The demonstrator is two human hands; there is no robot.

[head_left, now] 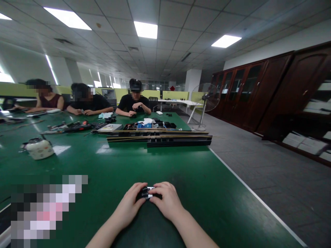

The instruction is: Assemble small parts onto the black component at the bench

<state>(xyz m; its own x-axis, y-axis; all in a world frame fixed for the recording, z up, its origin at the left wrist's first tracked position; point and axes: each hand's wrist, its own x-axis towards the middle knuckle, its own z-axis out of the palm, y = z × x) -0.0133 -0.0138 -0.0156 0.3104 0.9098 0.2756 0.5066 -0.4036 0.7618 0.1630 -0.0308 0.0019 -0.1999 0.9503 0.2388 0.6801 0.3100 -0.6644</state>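
Just above the green table top, both of my hands come together around a small black object with silvery, shiny parts [147, 195]. Its kind cannot be made out, as my fingers cover much of it. My left hand [131, 201] grips its left side, thumb below and fingers above. On the right side, my right hand [167, 199] closes over it in the same way. The fingertips of the two hands nearly meet at the middle of the object.
Long black rails with thin brass-coloured rods [178, 140] lie across the green table [111, 172]. A pale patterned pot [40, 148] stands at left. Tools [74, 126] and boxes lie further back. Several people sit at the far side. A fan [204, 98] stands beyond the right edge.
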